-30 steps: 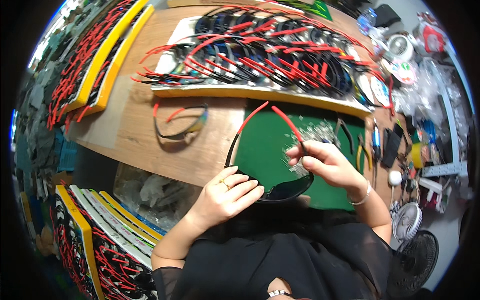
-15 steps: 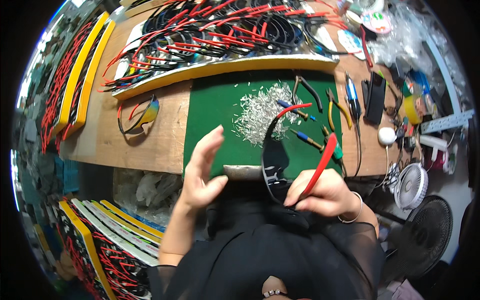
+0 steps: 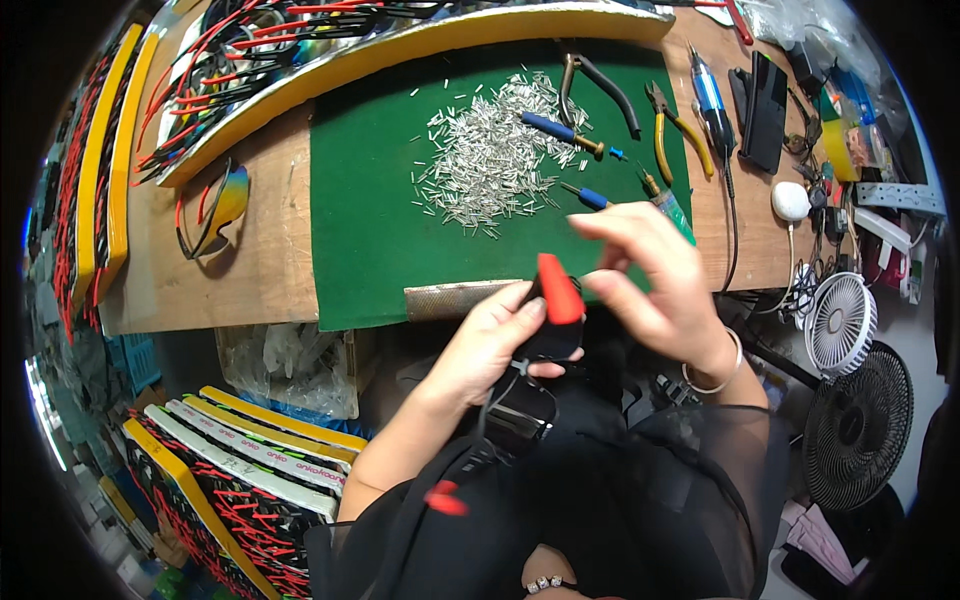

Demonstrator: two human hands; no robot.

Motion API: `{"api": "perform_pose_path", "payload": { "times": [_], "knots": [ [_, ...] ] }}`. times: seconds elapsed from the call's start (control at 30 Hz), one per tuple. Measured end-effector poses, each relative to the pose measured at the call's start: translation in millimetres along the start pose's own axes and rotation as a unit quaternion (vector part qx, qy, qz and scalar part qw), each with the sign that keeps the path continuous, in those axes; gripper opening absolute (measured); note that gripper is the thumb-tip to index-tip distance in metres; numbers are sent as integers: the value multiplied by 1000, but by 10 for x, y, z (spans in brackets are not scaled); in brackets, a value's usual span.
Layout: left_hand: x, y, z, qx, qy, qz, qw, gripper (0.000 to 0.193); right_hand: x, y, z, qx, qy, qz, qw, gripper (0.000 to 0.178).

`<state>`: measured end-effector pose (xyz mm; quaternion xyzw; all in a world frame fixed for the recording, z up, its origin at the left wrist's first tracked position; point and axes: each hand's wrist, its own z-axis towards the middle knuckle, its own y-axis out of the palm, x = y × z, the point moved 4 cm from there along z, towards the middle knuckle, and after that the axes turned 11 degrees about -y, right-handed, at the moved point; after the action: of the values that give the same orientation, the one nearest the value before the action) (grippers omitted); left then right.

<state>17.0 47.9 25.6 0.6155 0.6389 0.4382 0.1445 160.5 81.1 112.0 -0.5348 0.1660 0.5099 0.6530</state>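
Note:
My left hand (image 3: 478, 350) is closed around a pair of dark-lensed sunglasses (image 3: 522, 412) in front of my black top. One red temple tip (image 3: 560, 292) points up between my hands; the other red end hangs low on the left. Just right of the glasses, my right hand (image 3: 655, 285) has thumb and forefinger spread, with nothing between them. Beyond both hands lies a green mat (image 3: 365, 160) with a heap of small silvery pins (image 3: 485, 150). A blue-handled screwdriver (image 3: 550, 127) rests on the heap, and another blue handle (image 3: 590, 197) shows partly behind my right hand.
Black-handled pliers (image 3: 605, 92), yellow-handled cutters (image 3: 680, 135) and a blue pen-like tool (image 3: 710, 100) lie at the right. Another pair of glasses (image 3: 225, 210) sits on the wood at left. A yellow-edged tray (image 3: 400, 75) of glasses stands behind; fans (image 3: 842, 322) are at right.
The sunglasses have passed from my right hand into my left and are lower and turned. My right hand has let go and lifted away. The whole view has shifted.

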Motion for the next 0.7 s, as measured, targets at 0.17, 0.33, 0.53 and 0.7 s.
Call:
{"api": "perform_pose_path", "payload": {
  "times": [0.17,0.33,0.53,0.7],
  "knots": [
    [-195,-110,76,39,-55,-14,998,33,-32,338,40,-57,-144,-60,986,21],
    [-255,-116,81,-16,-49,12,999,43,157,241,79,-45,-71,-32,996,7],
    [-224,-50,66,-41,-108,9,993,45,327,192,102,-44,17,-24,999,8],
    [-391,-77,-219,-113,-158,-72,978,45,230,153,299,-44,-97,-71,992,9]
  ]
}}
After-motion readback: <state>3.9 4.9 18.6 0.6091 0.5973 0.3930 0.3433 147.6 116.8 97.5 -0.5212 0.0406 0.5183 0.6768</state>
